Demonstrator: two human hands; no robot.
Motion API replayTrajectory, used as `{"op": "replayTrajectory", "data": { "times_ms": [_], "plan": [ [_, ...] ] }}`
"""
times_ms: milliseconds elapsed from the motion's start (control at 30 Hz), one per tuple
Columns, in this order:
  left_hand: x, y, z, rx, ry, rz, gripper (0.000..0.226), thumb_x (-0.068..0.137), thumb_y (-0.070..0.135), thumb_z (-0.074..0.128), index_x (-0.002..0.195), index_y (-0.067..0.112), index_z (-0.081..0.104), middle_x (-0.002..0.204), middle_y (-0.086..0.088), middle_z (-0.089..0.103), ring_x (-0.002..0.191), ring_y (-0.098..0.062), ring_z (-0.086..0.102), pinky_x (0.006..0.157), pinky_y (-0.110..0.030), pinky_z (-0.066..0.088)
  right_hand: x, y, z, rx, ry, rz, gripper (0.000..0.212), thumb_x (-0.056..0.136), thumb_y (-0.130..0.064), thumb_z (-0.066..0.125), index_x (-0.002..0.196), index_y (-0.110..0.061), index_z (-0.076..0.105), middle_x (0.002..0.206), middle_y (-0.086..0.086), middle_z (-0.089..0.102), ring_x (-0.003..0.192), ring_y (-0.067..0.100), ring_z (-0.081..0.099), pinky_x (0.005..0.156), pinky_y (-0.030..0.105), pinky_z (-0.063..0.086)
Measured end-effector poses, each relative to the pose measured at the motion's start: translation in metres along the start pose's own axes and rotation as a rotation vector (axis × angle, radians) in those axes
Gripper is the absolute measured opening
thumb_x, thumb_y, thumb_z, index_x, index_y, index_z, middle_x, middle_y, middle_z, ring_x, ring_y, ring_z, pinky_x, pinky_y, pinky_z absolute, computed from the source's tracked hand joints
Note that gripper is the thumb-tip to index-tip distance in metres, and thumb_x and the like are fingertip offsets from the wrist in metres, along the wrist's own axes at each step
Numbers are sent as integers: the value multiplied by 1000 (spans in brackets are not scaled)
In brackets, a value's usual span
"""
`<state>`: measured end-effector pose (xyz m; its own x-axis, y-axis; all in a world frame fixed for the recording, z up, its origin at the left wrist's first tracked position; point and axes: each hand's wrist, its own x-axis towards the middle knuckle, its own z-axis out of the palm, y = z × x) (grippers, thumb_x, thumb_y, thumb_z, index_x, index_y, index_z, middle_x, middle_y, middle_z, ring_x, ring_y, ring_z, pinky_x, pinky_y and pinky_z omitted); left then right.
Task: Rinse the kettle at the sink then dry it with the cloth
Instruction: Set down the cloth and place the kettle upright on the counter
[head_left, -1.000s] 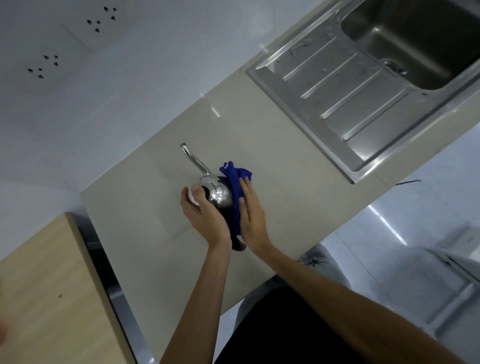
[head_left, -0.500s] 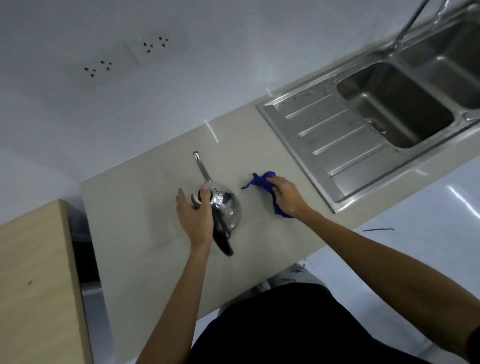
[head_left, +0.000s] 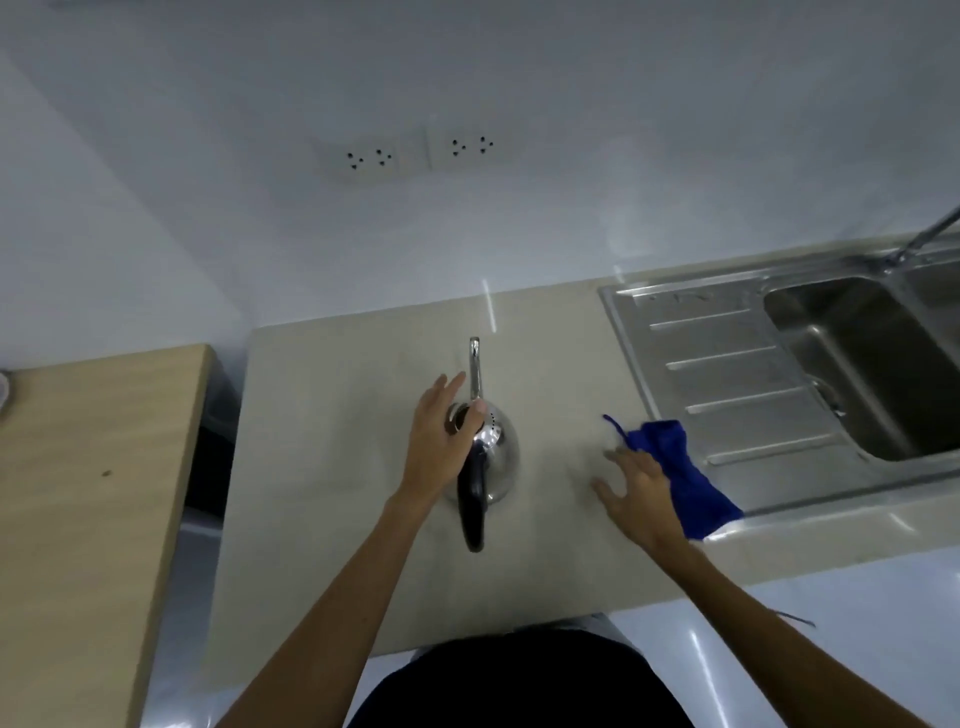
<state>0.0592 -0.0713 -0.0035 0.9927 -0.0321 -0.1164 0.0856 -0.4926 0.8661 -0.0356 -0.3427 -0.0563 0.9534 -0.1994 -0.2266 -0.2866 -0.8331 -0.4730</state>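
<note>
Kettle lid and left flank covered by the left hand, sink basin and tap cut off at three o'clock, cloth partly masked by the motion-blurred right hand

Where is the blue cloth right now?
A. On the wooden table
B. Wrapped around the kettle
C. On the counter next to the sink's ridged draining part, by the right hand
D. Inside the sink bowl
C. The blue cloth lies on the counter at the edge of the sink drainboard, beside the right hand, apart from the kettle.
</note>
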Motion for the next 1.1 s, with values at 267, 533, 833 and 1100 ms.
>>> {"op": "replayTrajectory", "data": {
  "times_ms": [267,533,833,1100],
  "plan": [
    [-35,-2,8,4,-4,-41,86,83,62,64,153,23,35,161,-2,35,150,-19,31,122,-43,30,1,-101,31,494,-45,-53,32,97,-19,64,127,-10,66,121,-2,69,114,15,65,102,24,49],
    [-89,-7,18,85,113,-11,97,82,31,78,158,21,19,165,0,24,153,-22,26,121,-41,32,85,-141,6,620,-205,101,39,105,-21,47,140,-7,56,141,10,58,131,25,54,114,33,39],
    [-109,-15,24,86,155,-327,41,78,48,74,105,22,56,106,5,59,92,-19,63,79,-39,54,103,-159,8,702,-566,158,19,94,-14,49,96,-6,67,68,12,54,54,22,47,58,28,40],
    [-98,-10,23,52,99,-335,25,78,30,72,91,22,51,88,1,67,77,-19,61,65,-29,44,109,-171,7,723,-561,186,29,96,-11,42,106,-9,69,71,9,57,56,20,49,44,24,38]
  ]
}}
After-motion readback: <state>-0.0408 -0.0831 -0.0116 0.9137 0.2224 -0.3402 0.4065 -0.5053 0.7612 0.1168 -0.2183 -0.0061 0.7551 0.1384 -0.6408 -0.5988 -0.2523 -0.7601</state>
